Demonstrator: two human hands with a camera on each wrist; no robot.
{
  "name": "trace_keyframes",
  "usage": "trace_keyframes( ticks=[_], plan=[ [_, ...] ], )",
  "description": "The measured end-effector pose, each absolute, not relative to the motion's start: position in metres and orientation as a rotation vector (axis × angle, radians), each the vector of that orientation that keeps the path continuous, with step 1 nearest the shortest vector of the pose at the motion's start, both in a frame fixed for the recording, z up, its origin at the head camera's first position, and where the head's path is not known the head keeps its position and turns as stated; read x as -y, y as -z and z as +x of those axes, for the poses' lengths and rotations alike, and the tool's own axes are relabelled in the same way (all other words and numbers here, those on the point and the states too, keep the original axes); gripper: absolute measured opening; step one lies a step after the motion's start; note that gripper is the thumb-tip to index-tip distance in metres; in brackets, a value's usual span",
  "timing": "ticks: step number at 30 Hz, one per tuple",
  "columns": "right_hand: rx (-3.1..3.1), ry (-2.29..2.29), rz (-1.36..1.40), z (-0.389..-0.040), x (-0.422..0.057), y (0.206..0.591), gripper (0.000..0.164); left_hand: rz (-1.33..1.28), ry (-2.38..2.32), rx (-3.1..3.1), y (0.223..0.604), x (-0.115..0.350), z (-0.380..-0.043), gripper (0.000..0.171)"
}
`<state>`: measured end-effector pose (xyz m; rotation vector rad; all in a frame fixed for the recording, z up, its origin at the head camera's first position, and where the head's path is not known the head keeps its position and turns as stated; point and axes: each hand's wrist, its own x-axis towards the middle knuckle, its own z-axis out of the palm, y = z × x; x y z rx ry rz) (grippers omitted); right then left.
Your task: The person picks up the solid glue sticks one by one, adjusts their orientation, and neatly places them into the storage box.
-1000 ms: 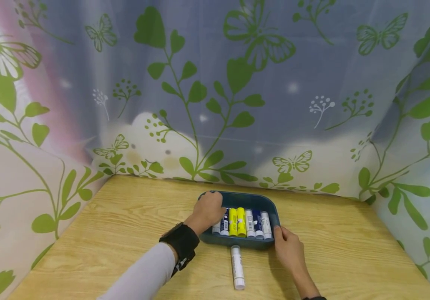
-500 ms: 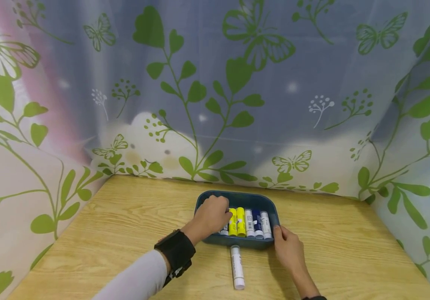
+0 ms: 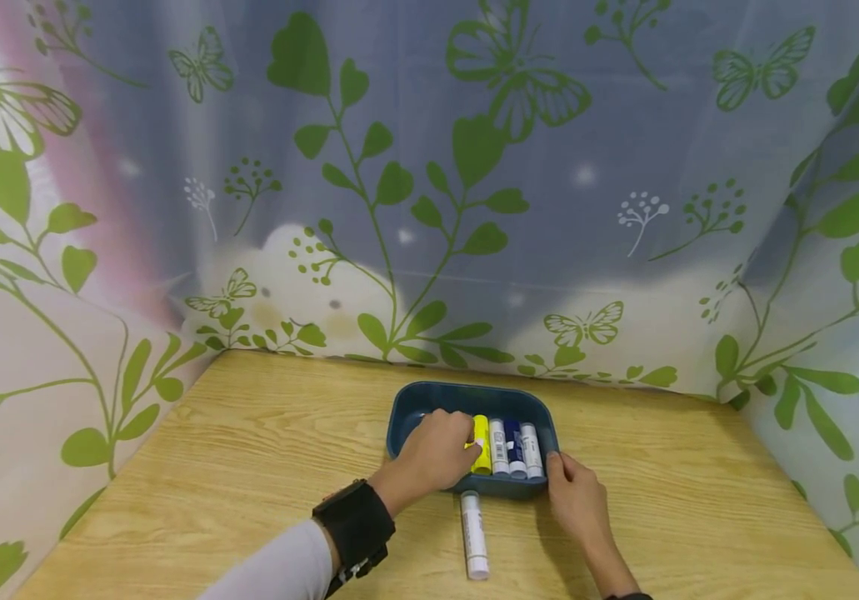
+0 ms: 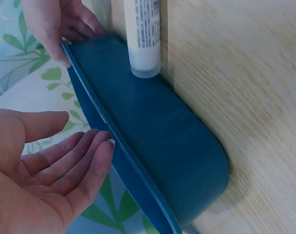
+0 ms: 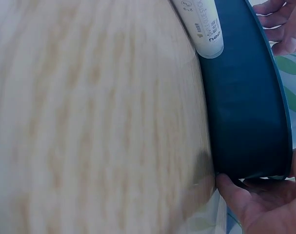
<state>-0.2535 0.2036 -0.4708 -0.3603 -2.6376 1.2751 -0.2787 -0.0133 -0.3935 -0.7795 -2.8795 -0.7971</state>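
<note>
A dark teal plastic tray stands on the table with a row of glue sticks lying side by side in it. A yellow glue stick, white ones and a dark blue glue stick show; the left end of the row is hidden. My left hand is over that end, palm down, fingers loosely bent beside the yellow stick, with nothing between thumb and fingers in the left wrist view. My right hand grips the tray's right end. One white glue stick lies upright-pointing on the table before the tray.
The wood-grain table reaches back to a curtain printed with green leaves and butterflies, which also hangs at both sides. A black wrist strap sits on the left forearm over a light grey sleeve.
My left hand has moved rightward and nearer along the row, from the tray's left end to the yellow glue sticks. The right hand, the tray and the loose glue stick have stayed put.
</note>
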Motion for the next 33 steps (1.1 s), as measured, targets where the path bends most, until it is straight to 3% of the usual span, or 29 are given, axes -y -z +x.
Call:
trace_keyframes(
  ticks=[18, 33],
  plan=[
    [2.632, -1.252, -0.365, -0.254, -0.203, 0.471, 0.035, -1.02, 0.625, 2.978, 0.401, 0.001, -0.254, 0.037],
    [2.64, -1.232, -0.359, -0.253, -0.203, 0.472, 0.037, -0.848, 0.505, 3.219, 0.413, 0.0, -0.244, 0.038]
  ],
)
